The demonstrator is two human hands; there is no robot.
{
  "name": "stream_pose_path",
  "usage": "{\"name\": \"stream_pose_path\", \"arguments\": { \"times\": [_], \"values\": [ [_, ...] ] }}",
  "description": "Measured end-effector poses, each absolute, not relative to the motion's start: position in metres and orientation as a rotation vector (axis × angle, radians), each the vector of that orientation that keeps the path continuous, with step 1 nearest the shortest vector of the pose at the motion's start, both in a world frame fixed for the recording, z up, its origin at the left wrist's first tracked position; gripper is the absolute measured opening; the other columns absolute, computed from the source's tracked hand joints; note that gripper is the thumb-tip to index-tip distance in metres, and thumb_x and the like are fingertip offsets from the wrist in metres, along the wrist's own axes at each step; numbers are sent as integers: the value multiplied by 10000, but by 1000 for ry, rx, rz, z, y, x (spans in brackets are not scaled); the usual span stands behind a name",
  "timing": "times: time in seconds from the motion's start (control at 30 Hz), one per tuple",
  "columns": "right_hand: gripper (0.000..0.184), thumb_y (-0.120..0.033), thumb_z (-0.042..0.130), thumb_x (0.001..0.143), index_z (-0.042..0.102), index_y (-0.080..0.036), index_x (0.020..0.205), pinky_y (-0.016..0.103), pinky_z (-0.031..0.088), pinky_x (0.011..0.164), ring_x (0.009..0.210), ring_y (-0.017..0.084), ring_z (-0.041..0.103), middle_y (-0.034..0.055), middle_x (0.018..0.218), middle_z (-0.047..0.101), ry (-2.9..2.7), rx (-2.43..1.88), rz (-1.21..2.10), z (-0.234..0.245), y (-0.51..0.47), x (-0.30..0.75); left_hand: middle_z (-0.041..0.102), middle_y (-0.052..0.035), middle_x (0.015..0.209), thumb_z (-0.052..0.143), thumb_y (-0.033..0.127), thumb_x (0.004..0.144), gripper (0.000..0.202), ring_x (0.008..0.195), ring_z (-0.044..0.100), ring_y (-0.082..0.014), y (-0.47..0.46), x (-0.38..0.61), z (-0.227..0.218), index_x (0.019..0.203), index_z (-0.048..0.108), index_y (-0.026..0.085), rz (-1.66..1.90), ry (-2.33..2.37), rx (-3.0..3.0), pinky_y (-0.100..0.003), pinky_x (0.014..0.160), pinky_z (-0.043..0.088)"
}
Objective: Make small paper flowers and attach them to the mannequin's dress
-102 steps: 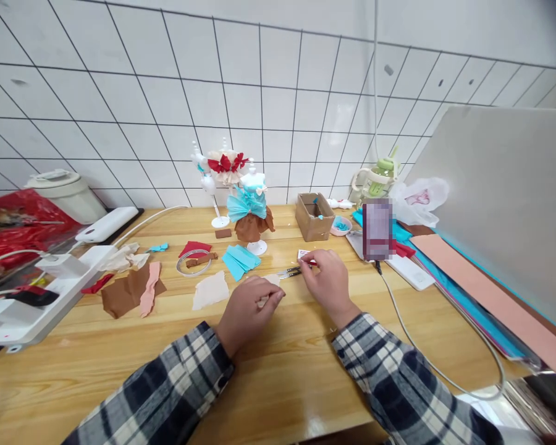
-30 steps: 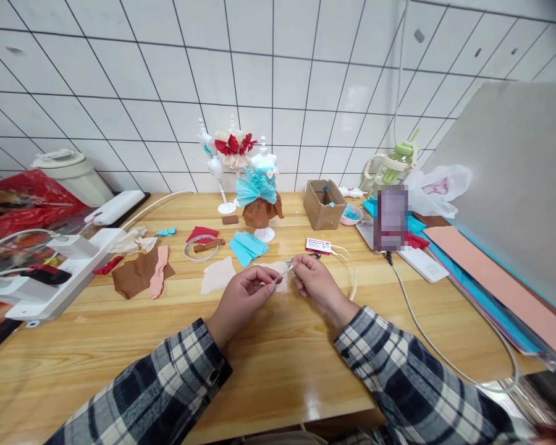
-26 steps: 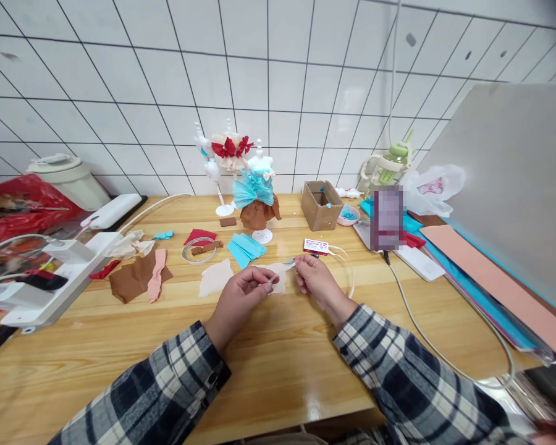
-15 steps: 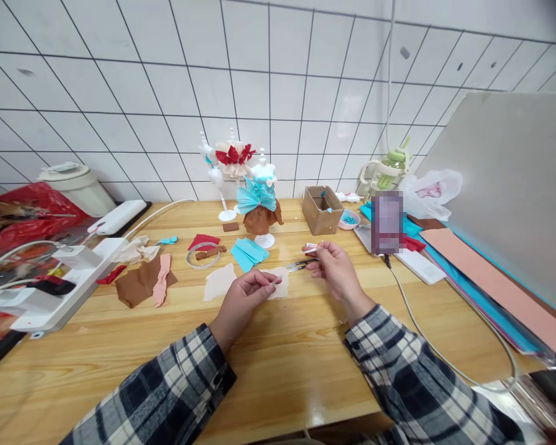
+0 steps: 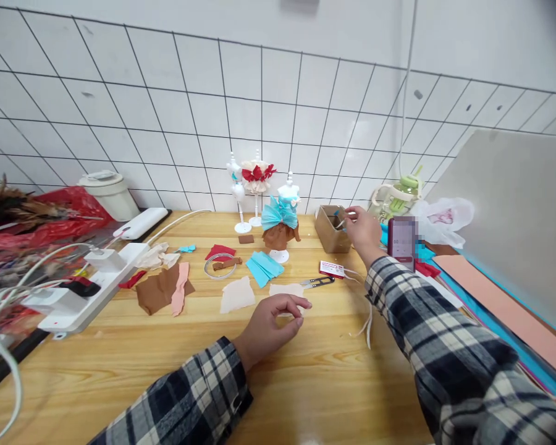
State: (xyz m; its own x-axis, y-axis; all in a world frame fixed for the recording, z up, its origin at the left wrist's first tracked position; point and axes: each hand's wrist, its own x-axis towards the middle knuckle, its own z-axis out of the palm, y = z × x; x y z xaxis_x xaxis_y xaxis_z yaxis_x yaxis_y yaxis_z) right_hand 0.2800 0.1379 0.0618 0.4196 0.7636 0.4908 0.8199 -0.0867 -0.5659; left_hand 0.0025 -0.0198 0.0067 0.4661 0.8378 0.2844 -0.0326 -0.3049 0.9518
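Note:
My right hand (image 5: pixel 364 232) reaches over the rim of a small cardboard box (image 5: pixel 337 240). Its fingertips are pinched on a thin white strip (image 5: pixel 340 224) at the box opening, partly hidden. My left hand (image 5: pixel 274 324) hovers above the table, thumb and fingers apart, holding nothing. Just beyond it lies a cream paper piece (image 5: pixel 287 289), and a second cream piece (image 5: pixel 238 294) is to its left. Thread snips (image 5: pixel 319 282) rest beside the cream paper. Behind them is a red-and-white card (image 5: pixel 332 269) with white cord trailing from it.
Small white dress forms, one in a blue-and-brown paper dress (image 5: pixel 280 222), stand near the wall. Folded blue paper (image 5: pixel 264 268), a clear ring (image 5: pixel 220 266) and brown paper (image 5: pixel 160 290) lie leftward. A power strip (image 5: pixel 92 287) is left; a phone (image 5: pixel 402 243) stands right.
My right hand has moved away and right, from above the snips to the box. My left hand has opened from a pinch. The card now lies uncovered on the table, and the view has shifted.

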Motion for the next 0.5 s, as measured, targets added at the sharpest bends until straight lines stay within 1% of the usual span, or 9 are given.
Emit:
{"name": "stream_pose_path", "arguments": {
  "times": [0.1, 0.17, 0.27, 0.37, 0.43, 0.5],
  "values": [
    [303, -305, 486, 838, 706, -280, 1045, 340, 452, 765, 884, 225, 635, 35, 978, 731, -1466, -1922, -102, 58, 142, 287, 705, -123, 1018, 612, 163, 775, 78, 1011, 649, -225, -19, 2, 8, 712, 567, 178, 1061, 733, 1700, -382, 910, 478],
    [327, -312, 452, 853, 726, -287, 1029, 344, 445, 748, 869, 230, 628, 45, 969, 730, -1504, -1950, -147, 56, 143, 291, 706, -123, 1023, 612, 155, 770, 82, 1002, 653, -225, -18, 2, 8, 706, 566, 179, 1073, 765, 1703, -381, 900, 482],
    [319, -294, 466, 822, 752, -281, 962, 339, 439, 715, 810, 227, 623, 49, 896, 731, -1559, -1986, -124, 52, 143, 297, 707, -123, 1027, 617, 155, 761, 83, 1002, 652, -227, -16, 2, 8, 701, 566, 178, 1075, 797, 1691, -377, 888, 485],
    [321, -287, 479, 790, 754, -281, 957, 324, 440, 687, 746, 208, 617, 31, 791, 721, -1558, -1974, -15, 47, 142, 302, 710, -120, 1020, 620, 164, 761, 85, 994, 653, -226, -16, 2, 9, 696, 566, 177, 1075, 812, 1677, -369, 876, 487],
    [307, -324, 509, 775, 751, -283, 959, 324, 444, 705, 754, 205, 618, 20, 770, 718, -1559, -1947, 14, 45, 141, 305, 713, -119, 1005, 622, 173, 763, 82, 978, 657, -225, -16, 2, 9, 698, 572, 175, 1070, 807, 1675, -368, 870, 488],
    [292, -388, 548, 763, 751, -286, 947, 334, 449, 740, 791, 212, 623, 16, 796, 725, -1579, -1931, 29, 43, 140, 308, 715, -120, 994, 626, 183, 762, 79, 968, 659, -229, -16, 3, 8, 700, 578, 174, 1065, 803, 1674, -370, 866, 489]
  ]
}}
